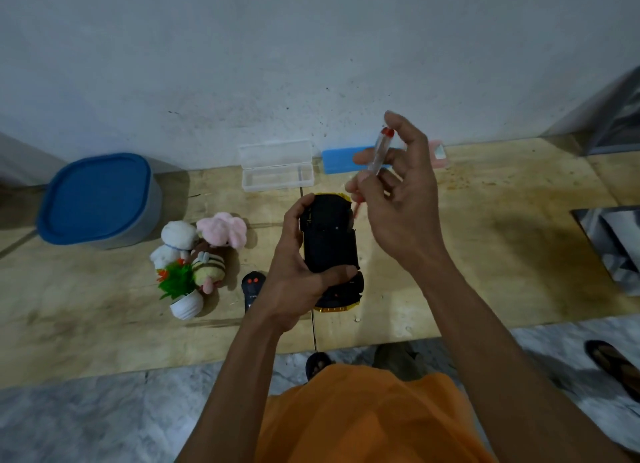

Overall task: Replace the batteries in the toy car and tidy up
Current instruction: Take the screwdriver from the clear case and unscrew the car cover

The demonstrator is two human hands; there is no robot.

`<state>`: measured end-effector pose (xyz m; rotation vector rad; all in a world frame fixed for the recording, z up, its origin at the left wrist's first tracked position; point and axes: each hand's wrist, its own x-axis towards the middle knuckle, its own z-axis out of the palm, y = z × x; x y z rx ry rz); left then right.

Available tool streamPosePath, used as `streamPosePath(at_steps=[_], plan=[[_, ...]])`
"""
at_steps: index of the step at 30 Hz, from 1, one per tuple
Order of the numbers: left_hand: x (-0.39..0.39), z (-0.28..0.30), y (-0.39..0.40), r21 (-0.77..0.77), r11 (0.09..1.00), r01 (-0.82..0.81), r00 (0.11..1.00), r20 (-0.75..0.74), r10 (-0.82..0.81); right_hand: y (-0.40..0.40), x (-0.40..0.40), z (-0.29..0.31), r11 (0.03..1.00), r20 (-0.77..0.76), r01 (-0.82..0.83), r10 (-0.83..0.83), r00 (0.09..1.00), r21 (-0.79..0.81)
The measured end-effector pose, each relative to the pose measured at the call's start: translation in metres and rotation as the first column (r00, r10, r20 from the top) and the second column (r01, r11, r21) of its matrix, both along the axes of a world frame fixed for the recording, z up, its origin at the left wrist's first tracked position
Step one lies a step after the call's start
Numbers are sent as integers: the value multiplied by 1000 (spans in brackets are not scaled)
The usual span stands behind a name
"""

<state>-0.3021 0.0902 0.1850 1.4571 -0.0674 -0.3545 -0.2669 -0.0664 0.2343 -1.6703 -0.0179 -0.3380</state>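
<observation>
Toy car [330, 244]: upturned, rigid light plastic; left hand [298, 272] fingers clamped round its flanks. Right hand [398, 199] fingers pinching slim screwdriver [379, 152], likely slippery.

Orange shirt [363, 417], bare forearms, dark sandal [317, 364] on one foot

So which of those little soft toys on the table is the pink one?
The pink plush, the fluffy one at the back right of the cluster. The two beside it are white, and the bee in front is striped yellow.
</observation>
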Motion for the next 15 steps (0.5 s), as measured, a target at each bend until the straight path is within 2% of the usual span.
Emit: streamPosePath(at_steps=[1,3,5,7,15], plan=[[-1,0,1,-20,1000,-3,1000,-20,2,-2,2,0,1000,-36,4,-4,999,-13],[-2,0,4,-47,999,-11,999,-51,8,-3,3,-4,986,-122,-77,59,991,-147],[-2,0,7,-62,998,-16,998,-63,12,-1,2,-9,907,-247,-245,164,955,-344],[-3,0,8,-71,997,-8,998,-65,3,1,-1,-17,807,-367,-383,224,903,-450],[-5,-4,12,-81,997,-19,996,-86,12,15,-7,-26,746,-442,-449,231,867,-492]])
